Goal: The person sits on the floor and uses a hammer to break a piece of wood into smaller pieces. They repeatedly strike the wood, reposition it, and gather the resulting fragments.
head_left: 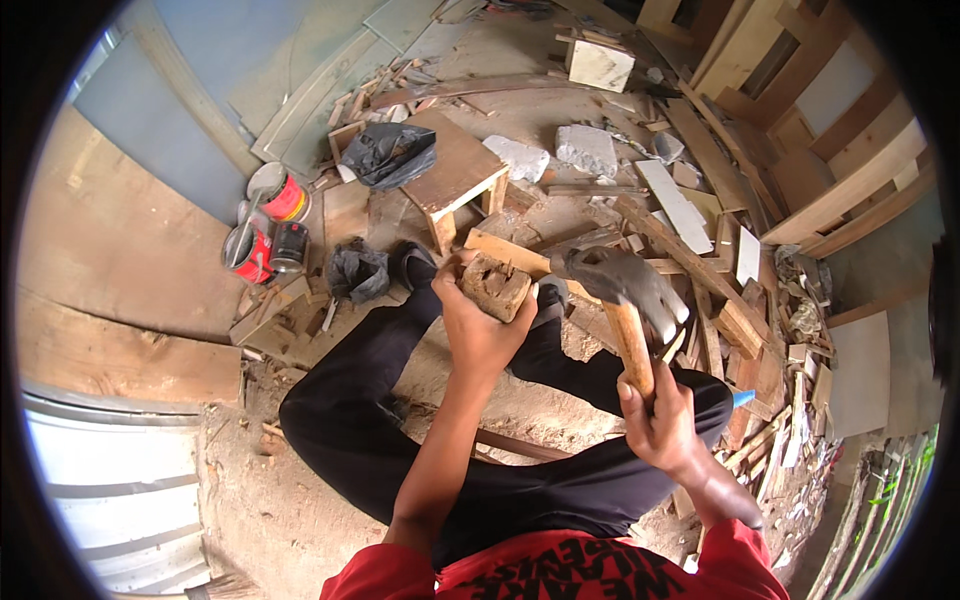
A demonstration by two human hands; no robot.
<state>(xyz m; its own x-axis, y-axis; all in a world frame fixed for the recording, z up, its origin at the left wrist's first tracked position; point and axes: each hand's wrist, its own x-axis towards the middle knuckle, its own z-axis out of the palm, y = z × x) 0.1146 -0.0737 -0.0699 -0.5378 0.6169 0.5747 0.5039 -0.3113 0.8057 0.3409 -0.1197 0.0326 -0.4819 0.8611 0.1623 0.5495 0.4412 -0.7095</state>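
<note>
My left hand (484, 325) is closed around a short, rough wooden block (497, 287), its worn end turned up toward me. Thin dark bits, perhaps nails, stick out of that end, too small to make out surely. In my right hand (660, 415) is a claw hammer (630, 335), gripped by its wooden handle. Its dark metal head is raised to the right of the block, apart from it, with the pale claw tips pointing right. A light wooden board (508, 254) lies just beyond the block, partly hidden by it.
A low wooden stool (450, 165) stands ahead with a black plastic bag (388, 155) on it. Paint cans (250, 250) are at the left. Scrap planks (690, 260) and concrete chunks (587, 150) litter the ground ahead and right. Wooden frames (850, 190) lean at the right.
</note>
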